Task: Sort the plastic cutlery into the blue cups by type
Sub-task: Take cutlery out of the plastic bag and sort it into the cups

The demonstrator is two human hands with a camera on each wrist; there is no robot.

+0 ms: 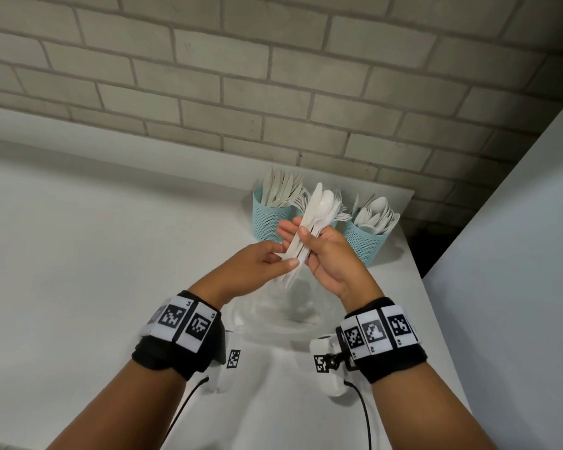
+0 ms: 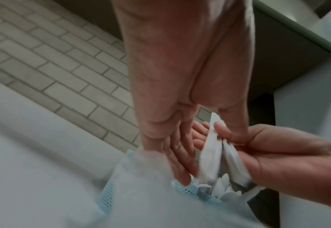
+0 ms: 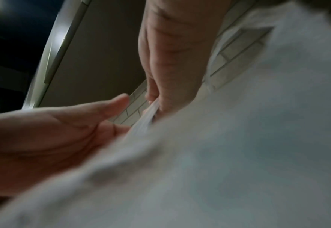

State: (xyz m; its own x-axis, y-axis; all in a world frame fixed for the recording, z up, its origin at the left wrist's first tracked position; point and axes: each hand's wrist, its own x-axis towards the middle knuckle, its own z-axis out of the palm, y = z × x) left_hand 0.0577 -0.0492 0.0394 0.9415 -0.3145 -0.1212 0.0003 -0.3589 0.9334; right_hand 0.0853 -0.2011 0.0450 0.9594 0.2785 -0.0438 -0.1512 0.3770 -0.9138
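A bundle of white plastic cutlery (image 1: 316, 216) is held upright above a clear bowl (image 1: 273, 319). My right hand (image 1: 309, 245) grips the bundle around its handles, thumb in front. My left hand (image 1: 286, 246) lies beside it with straight fingers behind the bundle and its thumb at the handle ends. Three blue mesh cups stand behind. The left cup (image 1: 267, 219) holds knives and the right cup (image 1: 363, 245) holds spoons. The middle cup (image 1: 333, 224), with forks, is mostly hidden by the bundle. In the left wrist view the bundle (image 2: 209, 154) sits between both hands.
The white table (image 1: 78, 254) ends against a brick wall (image 1: 273, 92). A white panel (image 1: 517, 254) rises on the right, past the table's right edge, with a dark gap behind the cups. Cables run from both wristbands.
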